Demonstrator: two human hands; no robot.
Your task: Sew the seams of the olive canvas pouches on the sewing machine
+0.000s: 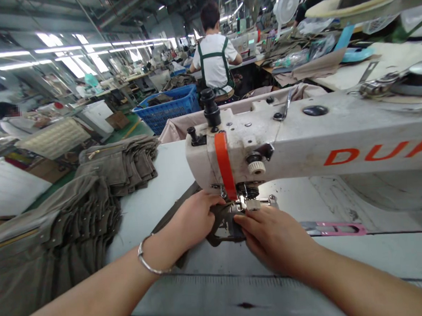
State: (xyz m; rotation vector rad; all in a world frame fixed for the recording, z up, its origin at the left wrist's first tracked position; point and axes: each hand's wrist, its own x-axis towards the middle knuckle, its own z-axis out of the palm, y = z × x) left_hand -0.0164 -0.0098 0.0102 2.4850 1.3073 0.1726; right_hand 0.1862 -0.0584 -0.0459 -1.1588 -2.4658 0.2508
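Note:
A white sewing machine (302, 138) with orange lettering stands on a pale table (240, 285). Under its needle area lies a small dark olive fabric piece (224, 226). My left hand (191, 221), a silver bangle on its wrist, grips the left side of that piece with curled fingers. My right hand (276, 237) presses on the piece's right side with fingers held together, just below the presser foot (244, 204). The needle itself is hidden behind the machine head.
Stacks of olive fabric pieces (74, 209) cover the table's left part. Pink thread snips (335, 228) lie right of my hands. A blue plastic basket (168, 108) stands behind the machine. A person in a white shirt (214, 57) sits at another station.

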